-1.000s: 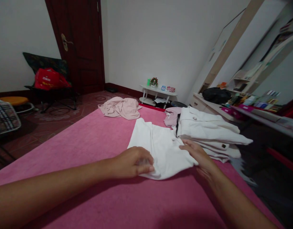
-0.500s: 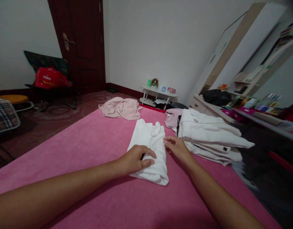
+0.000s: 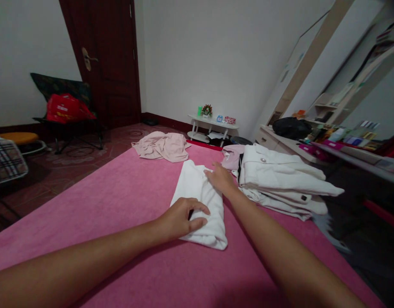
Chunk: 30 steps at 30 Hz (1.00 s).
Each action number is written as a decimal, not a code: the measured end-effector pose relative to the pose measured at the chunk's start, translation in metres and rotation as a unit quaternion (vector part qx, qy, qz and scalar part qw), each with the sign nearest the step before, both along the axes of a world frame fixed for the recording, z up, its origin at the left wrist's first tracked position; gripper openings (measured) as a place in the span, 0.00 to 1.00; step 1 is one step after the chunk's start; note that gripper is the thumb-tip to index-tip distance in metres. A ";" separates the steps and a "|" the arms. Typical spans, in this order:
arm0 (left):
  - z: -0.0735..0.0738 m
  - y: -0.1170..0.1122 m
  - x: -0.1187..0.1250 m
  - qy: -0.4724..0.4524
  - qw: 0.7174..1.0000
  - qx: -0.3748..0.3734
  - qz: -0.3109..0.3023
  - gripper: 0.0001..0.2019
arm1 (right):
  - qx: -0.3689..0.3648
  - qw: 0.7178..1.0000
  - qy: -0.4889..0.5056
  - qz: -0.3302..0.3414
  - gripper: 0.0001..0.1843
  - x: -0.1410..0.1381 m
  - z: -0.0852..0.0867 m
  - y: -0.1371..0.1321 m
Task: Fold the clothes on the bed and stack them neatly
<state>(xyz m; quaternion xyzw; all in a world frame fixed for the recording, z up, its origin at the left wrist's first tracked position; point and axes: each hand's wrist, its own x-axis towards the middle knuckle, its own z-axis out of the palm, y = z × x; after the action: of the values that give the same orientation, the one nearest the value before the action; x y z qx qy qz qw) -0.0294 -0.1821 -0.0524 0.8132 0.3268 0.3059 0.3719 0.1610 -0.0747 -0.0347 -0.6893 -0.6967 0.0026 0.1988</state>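
A folded white garment (image 3: 192,186) lies lengthwise on the pink bed cover (image 3: 126,201). My left hand (image 3: 185,216) rests on its near half, thumb and fingers apart, pressing on the cloth without gripping it. At the far right corner of the garment is my right hand (image 3: 220,176), its fingers a little spread over the rumpled edge. That hand hides part of the far end of the cloth. Right of it stands a stack of folded white clothes (image 3: 276,171), the top one with a metal button.
A crumpled pale pink garment (image 3: 163,146) lies at the bed's far left edge. Another pink garment (image 3: 232,156) is beside the stack. Beyond the bed stand a small white table (image 3: 212,121), a chair with a red bag (image 3: 68,109), and a cluttered dresser (image 3: 274,141).
My right hand has moved away from me and slightly left, from the garment's right side to its far right corner. My left hand stays nearly in place on the cloth.
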 end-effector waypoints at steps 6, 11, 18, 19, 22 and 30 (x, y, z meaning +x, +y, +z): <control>0.002 -0.003 -0.003 -0.027 0.999 0.018 0.014 0.12 | -0.036 0.998 -0.043 -0.039 0.13 -0.014 0.013 0.025; 0.007 -0.008 -0.003 -0.047 0.999 0.000 0.008 0.14 | 0.011 0.995 -0.005 0.096 0.17 -0.015 0.004 0.027; 0.015 0.000 -0.016 0.012 0.999 0.040 0.028 0.14 | -0.019 0.949 0.071 0.308 0.24 0.001 -0.014 -0.019; 0.016 0.006 -0.021 0.031 0.996 0.075 0.028 0.13 | -0.010 0.944 0.084 0.319 0.24 0.007 -0.014 -0.029; 0.015 0.027 -0.046 0.095 0.979 0.180 -0.015 0.17 | 0.013 0.931 0.070 0.358 0.27 0.030 -0.011 -0.062; 0.006 0.045 -0.083 0.160 0.944 0.253 -0.139 0.20 | 0.021 0.894 -0.024 0.447 0.30 0.058 -0.012 -0.111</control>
<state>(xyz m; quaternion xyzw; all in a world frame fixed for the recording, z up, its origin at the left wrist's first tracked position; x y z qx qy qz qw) -0.1119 -0.1374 -0.0464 0.9560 0.1777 0.1902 0.1355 0.2189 -0.1860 -0.0464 -0.3004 -0.9358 0.0605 0.1742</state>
